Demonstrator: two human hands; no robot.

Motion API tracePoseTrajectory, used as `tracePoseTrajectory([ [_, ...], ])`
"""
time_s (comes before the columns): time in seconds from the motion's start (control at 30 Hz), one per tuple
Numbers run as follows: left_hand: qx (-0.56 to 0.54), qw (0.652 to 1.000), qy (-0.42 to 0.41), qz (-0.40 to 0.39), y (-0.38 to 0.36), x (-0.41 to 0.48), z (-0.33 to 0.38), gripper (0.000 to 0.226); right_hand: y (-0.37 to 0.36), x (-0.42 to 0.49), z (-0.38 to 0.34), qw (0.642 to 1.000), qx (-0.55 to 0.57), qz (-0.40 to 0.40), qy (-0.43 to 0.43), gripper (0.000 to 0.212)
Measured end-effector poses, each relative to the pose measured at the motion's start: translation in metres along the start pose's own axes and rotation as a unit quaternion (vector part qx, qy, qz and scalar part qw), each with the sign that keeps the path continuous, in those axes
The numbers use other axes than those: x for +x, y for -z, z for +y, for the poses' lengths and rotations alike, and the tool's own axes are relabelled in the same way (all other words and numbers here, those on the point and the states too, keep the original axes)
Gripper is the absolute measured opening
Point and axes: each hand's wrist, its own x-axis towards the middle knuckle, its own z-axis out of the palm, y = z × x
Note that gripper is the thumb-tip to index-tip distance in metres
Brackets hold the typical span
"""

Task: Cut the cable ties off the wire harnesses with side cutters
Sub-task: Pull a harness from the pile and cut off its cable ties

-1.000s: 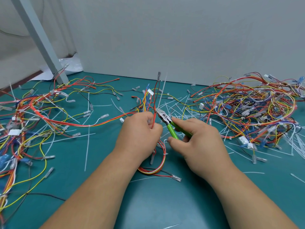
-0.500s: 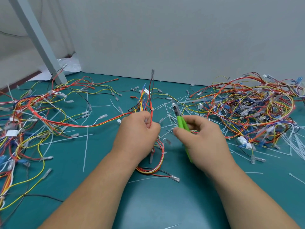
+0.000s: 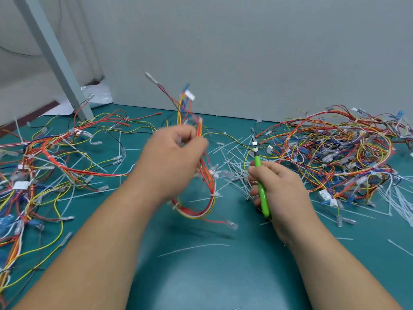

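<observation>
My left hand grips a red, yellow and white wire harness and holds it lifted above the green mat, blurred by motion. Its loop hangs below the hand and its connector ends stick up toward the wall. A white cable tie still wraps the loop. My right hand holds the green-handled side cutters upright, jaws pointing away from me, apart from the harness.
A big tangle of harnesses lies at the right and another harness pile at the left. Cut white tie strips litter the green mat. A grey slanted post stands at the back left, with a grey wall behind.
My left hand has raised the harness and swung it leftward. My right hand pulled the cutters away from the wires and turned them upright, off to the right.
</observation>
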Motion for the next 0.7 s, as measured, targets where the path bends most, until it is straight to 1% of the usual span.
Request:
tracePoseTrajectory([
  [0.03,-0.075,0.997,-0.030,0.007,0.009,0.003,0.014,0.024,0.000,0.000,0.000,1.000,0.001,0.002,0.001,0.043],
  [0.1,-0.222,0.973,-0.064,0.007,0.024,0.011,0.033,0.021,0.000,0.000,0.000,1.000,-0.003,0.005,0.005,0.043],
  [0.13,-0.240,0.969,-0.054,0.005,0.027,0.016,0.034,0.022,0.001,-0.001,-0.001,1.000,0.002,0.002,0.006,0.042],
  [0.17,-0.191,0.981,-0.027,-0.001,0.028,0.021,0.032,0.026,0.001,-0.001,-0.001,1.000,0.012,-0.004,0.004,0.040],
  [0.2,-0.073,0.997,0.004,-0.020,0.026,0.027,0.025,0.029,0.002,-0.001,-0.002,1.000,0.023,-0.009,0.000,0.037],
  [0.23,0.045,0.997,0.035,-0.060,0.023,0.029,0.019,0.032,0.003,-0.002,-0.002,0.999,0.031,-0.014,-0.005,0.034],
  [0.27,0.099,0.987,0.078,-0.095,0.019,0.030,0.011,0.030,0.002,-0.002,-0.003,0.999,0.035,-0.016,-0.009,0.033],
  [0.33,0.109,0.974,0.144,-0.137,0.014,0.031,-0.003,0.023,0.003,-0.002,-0.003,0.999,0.039,-0.017,-0.014,0.034],
  [0.37,0.119,0.969,0.155,-0.155,0.013,0.029,-0.007,0.024,0.004,-0.002,-0.003,0.999,0.042,-0.016,-0.015,0.031],
  [0.43,0.169,0.956,0.160,-0.179,0.014,0.026,-0.012,0.027,0.004,-0.002,-0.003,0.998,0.053,-0.014,-0.017,0.022],
  [0.5,0.228,0.943,0.156,-0.184,0.019,0.025,-0.015,0.029,0.005,-0.002,-0.004,0.998,0.061,-0.013,-0.018,0.017],
  [0.57,0.318,0.915,0.148,-0.199,0.025,0.027,-0.015,0.028,0.005,-0.001,-0.004,0.998,0.062,-0.010,-0.017,0.016],
  [0.6,0.362,0.899,0.144,-0.200,0.029,0.029,-0.014,0.025,0.004,-0.001,-0.004,0.998,0.058,-0.009,-0.014,0.017],
  [0.63,0.391,0.891,0.139,-0.187,0.032,0.031,-0.013,0.022,0.004,-0.001,-0.004,0.999,0.051,-0.009,-0.010,0.019],
  [0.7,0.416,0.893,0.123,-0.124,0.036,0.035,-0.011,0.020,0.004,-0.001,-0.003,0.999,0.045,-0.007,-0.003,0.022],
])
